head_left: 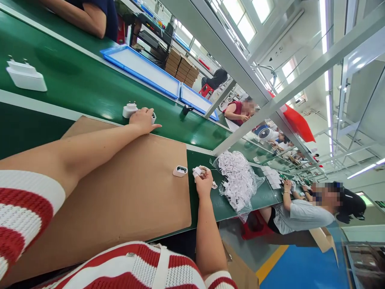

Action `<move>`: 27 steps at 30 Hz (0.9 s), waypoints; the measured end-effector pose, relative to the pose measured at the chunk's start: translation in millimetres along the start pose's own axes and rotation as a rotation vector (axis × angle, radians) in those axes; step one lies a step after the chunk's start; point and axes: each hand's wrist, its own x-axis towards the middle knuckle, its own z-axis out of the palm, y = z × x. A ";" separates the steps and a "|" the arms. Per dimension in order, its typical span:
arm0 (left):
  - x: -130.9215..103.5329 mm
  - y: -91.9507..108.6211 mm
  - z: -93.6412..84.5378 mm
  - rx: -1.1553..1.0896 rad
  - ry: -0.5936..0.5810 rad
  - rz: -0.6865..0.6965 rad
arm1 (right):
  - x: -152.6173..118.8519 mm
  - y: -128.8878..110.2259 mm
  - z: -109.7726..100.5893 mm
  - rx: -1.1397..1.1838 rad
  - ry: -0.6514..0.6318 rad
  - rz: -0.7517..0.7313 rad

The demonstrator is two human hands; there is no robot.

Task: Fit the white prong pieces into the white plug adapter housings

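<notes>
My left hand [142, 120] reaches onto the green conveyor belt, its fingers curled over a white plug charger [130, 110] with two pins pointing up. A white end with a dark opening shows at the hand's right side; I cannot tell if it is the same piece. My right hand [204, 181] pinches a small white plastic part [197, 171] just past the cardboard's right edge. Beside it on the cardboard sheet [129, 184] lies a white charger housing [180, 171], its open end showing dark insides. A small white piece partly shows behind the right hand.
A clear bag of many white plastic parts [236, 180] lies right of my right hand. Another white charger [26, 75] sits on the belt at far left. A black object [187, 109] and blue-rimmed trays [144, 70] line the far side. A co-worker [303, 212] sits at right.
</notes>
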 end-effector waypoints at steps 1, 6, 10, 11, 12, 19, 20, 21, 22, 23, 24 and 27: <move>3.8 1.7 2.6 -0.003 -0.020 -0.031 | -0.5 -1.9 0.4 0.068 -0.017 0.023; -1.5 12.9 -9.8 -0.042 -0.026 0.073 | -6.9 -7.4 -6.7 0.444 -0.077 0.162; -49.9 33.8 -35.5 -0.077 -0.076 0.221 | -12.3 -9.8 -14.5 0.454 -0.082 0.141; -68.8 39.9 -41.8 -0.102 -0.120 0.258 | -13.3 -11.2 -15.5 0.465 -0.093 0.136; -89.4 45.8 -47.5 -0.139 -0.182 0.288 | -14.3 -13.0 -15.8 0.481 -0.111 0.139; -198.6 67.8 -53.0 -0.261 -0.641 0.567 | -34.0 -35.7 -7.2 0.341 -0.252 0.148; -203.6 66.0 -49.0 -0.259 -0.667 0.556 | -39.9 -40.2 -5.6 0.292 -0.270 0.115; -206.8 63.4 -44.6 -0.259 -0.690 0.539 | -46.2 -45.0 -4.2 0.250 -0.293 0.077; -208.9 60.3 -40.3 -0.269 -0.701 0.511 | -52.6 -49.8 -3.1 0.217 -0.317 0.037; -210.2 57.2 -36.4 -0.290 -0.695 0.468 | -58.7 -54.5 -2.4 0.189 -0.343 -0.001; -211.2 54.5 -33.1 -0.322 -0.675 0.411 | -64.2 -59.0 -2.1 0.164 -0.369 -0.036; -212.3 49.9 -27.8 -0.427 -0.607 0.264 | -74.8 -70.8 -4.5 0.108 -0.482 -0.100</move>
